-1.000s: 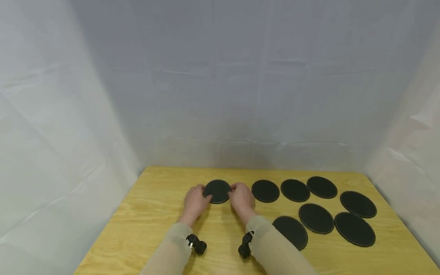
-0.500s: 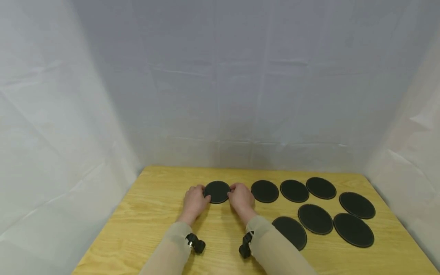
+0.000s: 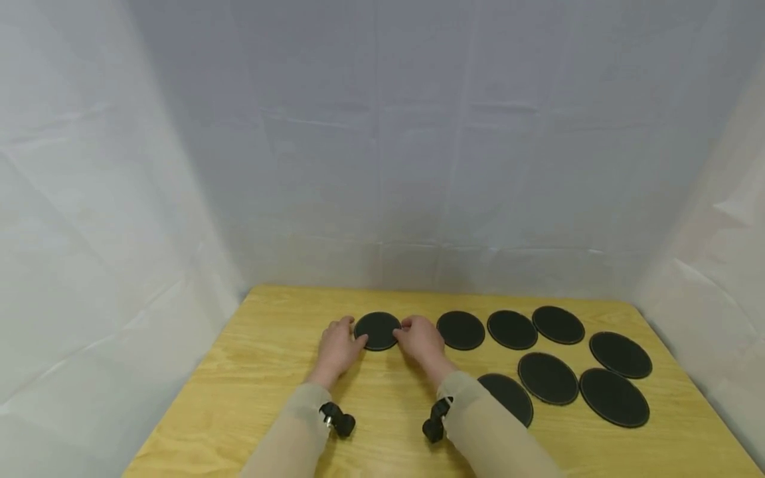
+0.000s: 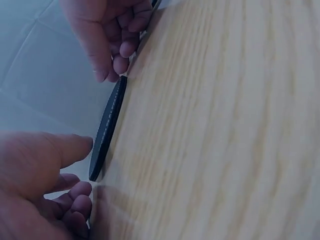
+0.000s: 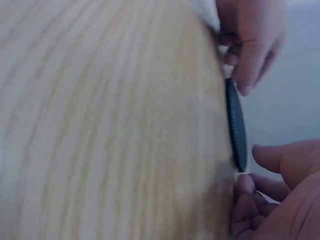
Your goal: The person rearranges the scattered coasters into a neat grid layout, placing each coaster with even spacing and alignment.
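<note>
A round black coaster (image 3: 378,330) with a stitched edge lies flat near the back of the wooden table. My left hand (image 3: 339,346) is at its left side, thumb tip right at the rim and the other fingers loosely spread. On the opposite side my right hand (image 3: 422,342) has its fingers close to the rim. The right wrist view shows that hand's thumb (image 5: 270,157) standing a little off the coaster (image 5: 236,127). Seen edge-on in the left wrist view, the coaster (image 4: 109,130) sits between both hands.
Right of my right hand, a black coaster (image 3: 460,330) continues the back row with two more. Several others, such as one (image 3: 548,378) at mid-table, lie farther right and nearer. My right sleeve (image 3: 490,425) partly covers the nearest coaster (image 3: 508,398). White sheeting (image 3: 382,166) surrounds the wooden table (image 3: 251,372).
Both hands have loosened from the coaster's rim. The left fingers have spread away from it and the right wrist has shifted slightly right. The coaster stays in about the same place.
</note>
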`<state>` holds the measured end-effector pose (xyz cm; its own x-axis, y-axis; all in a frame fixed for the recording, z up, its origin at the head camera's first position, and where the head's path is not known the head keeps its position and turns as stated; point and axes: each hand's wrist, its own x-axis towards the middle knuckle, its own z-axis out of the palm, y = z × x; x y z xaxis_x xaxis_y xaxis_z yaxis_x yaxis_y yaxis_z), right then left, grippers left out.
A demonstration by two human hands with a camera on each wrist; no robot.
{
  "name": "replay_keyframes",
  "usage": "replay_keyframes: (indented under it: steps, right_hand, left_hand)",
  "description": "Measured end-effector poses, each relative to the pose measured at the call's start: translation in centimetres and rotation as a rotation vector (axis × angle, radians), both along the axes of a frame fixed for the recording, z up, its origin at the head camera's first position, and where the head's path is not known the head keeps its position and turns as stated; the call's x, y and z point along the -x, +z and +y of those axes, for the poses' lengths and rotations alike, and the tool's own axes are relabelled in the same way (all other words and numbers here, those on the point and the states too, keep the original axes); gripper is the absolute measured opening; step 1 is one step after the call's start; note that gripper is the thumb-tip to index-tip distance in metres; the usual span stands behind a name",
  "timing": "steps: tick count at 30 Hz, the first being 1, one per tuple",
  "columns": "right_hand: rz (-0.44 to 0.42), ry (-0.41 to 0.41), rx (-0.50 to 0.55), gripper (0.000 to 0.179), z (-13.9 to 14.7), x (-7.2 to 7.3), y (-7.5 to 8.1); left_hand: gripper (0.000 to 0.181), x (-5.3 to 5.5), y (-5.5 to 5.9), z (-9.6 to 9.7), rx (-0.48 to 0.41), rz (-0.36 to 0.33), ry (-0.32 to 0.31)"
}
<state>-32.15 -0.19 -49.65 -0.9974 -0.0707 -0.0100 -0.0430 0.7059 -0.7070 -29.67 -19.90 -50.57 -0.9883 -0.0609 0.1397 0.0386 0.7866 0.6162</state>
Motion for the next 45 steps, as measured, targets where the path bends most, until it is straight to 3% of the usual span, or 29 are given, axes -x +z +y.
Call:
replay_keyframes:
  steps: [4, 11, 20, 31, 37, 45]
  right_hand:
    - [-0.004, 0.084, -0.009, 0.054, 1.3, -0.5, 0.7]
    - [0.072, 0.168, -0.109, 0.069, 4.0, -2.5, 1.9]
    - [0.133, 0.271, -0.182, 0.078, 8.6, -4.5, 1.2]
    - [0.253, 0.285, -0.261, 0.086, 15.3, -7.4, 0.3]
    - [0.204, 0.281, -0.323, 0.088, 18.1, -9.3, 1.2]
    - [0.201, 0.25, -0.331, 0.09, 21.0, -11.0, 0.2]
  left_hand:
    - [0.058, -0.3, 0.0, 0.3, -0.014, 0.024, 0.0]
    - [0.057, -1.9, 1.0, 2.1, 0.058, 0.093, -0.011]
    - [0.056, -3.8, 2.3, 4.8, 0.159, 0.127, -0.072]
    - [0.054, -5.9, 2.6, 8.7, 0.189, 0.188, -0.159]
    - [0.054, -6.7, 2.6, 10.6, 0.17, 0.175, -0.212]
    - [0.055, -7.9, 2.2, 12.8, 0.192, 0.173, -0.262]
